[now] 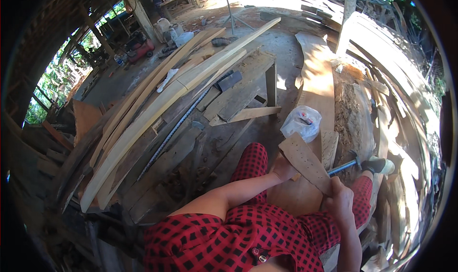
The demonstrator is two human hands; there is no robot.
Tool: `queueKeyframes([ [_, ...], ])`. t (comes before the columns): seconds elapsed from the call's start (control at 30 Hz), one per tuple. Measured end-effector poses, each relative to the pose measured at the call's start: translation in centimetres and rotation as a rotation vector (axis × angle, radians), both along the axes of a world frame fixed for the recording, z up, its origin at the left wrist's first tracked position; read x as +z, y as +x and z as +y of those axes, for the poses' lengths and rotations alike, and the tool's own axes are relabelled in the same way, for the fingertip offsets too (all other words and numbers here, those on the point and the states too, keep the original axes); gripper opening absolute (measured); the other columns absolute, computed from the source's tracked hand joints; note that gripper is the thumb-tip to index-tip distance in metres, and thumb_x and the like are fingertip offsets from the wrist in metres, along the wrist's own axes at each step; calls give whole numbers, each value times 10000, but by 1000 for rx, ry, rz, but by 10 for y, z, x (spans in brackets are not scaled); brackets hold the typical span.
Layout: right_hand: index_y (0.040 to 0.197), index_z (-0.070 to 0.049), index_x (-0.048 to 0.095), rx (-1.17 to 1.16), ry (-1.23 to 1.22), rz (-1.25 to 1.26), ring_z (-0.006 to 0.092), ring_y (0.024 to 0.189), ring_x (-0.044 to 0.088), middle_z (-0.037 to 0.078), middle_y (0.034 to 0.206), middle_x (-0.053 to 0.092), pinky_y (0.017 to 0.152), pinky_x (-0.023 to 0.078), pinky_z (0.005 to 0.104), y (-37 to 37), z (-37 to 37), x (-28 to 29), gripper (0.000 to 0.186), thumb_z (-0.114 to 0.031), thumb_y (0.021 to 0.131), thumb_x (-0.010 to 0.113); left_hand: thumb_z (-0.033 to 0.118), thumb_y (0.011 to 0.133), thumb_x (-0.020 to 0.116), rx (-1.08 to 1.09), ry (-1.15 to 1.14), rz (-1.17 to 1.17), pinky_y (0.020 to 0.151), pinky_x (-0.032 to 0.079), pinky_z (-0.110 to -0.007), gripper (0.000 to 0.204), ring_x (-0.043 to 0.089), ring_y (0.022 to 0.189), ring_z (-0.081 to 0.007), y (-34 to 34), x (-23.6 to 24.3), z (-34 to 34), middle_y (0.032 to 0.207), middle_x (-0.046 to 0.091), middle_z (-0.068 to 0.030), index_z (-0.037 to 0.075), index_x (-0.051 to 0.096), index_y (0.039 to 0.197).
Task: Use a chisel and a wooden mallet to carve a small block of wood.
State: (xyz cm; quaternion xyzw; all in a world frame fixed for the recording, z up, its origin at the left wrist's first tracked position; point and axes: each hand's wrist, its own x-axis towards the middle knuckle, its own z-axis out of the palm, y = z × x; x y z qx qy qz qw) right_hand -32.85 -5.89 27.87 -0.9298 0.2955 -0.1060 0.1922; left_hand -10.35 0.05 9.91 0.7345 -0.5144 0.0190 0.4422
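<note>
A short flat wooden board with a row of small dark dots is held up, tilted, in front of me. My right hand grips its lower end, fingers closed around the edge. At the board's left side my left hand holds it, the fingertips hidden behind the wood. Just beyond the right hand lies a hammer with a blue handle, the handle's end reaching toward the board. A clear plastic bag with something small and red inside rests on the wide plank past the board.
Long pale timbers lie across a rough wooden bench at my left. Weathered wood pieces are piled on the right beside a post. A red machine and white jugs stand farther back. A person is in the distance.
</note>
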Motion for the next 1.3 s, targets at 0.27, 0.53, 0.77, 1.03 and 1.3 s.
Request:
queueKeyframes([
  [0.27, 971, -50, 511, -81, 201, -455, 401, 749, 601, 188, 769, 600, 628, 466, 445, 22, 18, 11, 328, -69, 698, 691, 357, 677, 762, -48, -10, 79, 646, 507, -393, 319, 647, 725, -316, 21, 11, 2, 779, 664, -115, 102, 666, 844],
  [0.53, 898, -37, 480, -231, 346, -199, 421, 732, 575, 210, 731, 581, 645, 452, 459, 21, -1, -35, 299, -192, 761, 695, 238, 723, 746, -155, 40, 262, 639, 499, -325, 217, 629, 688, -220, 15, 6, 21, 776, 640, -86, 71, 632, 802],
  [0.77, 860, -24, 522, -540, 915, -367, 110, 502, 537, 47, 638, 554, 392, 405, 267, 34, 11, -160, 235, -117, 766, 717, 147, 802, 719, -135, -44, 460, 626, 467, -243, 203, 565, 688, -88, 17, -10, 58, 760, 587, -11, 60, 566, 905],
  [1.03, 902, 18, 546, -569, 1000, -27, 192, 485, 594, 99, 639, 602, 431, 457, 320, 40, 0, -170, 316, -205, 751, 712, 198, 796, 724, 236, -164, 1450, 722, 564, -379, 248, 652, 762, -252, 62, -23, 42, 871, 603, -89, 79, 562, 942],
  [1.3, 972, 20, 558, -565, 920, 33, 235, 559, 639, 147, 731, 644, 555, 510, 359, 38, 0, -179, 399, -276, 747, 702, 179, 766, 764, 175, -96, 1145, 511, 562, -289, 253, 629, 548, -185, 44, 28, 16, 753, 618, -76, 40, 576, 864],
])
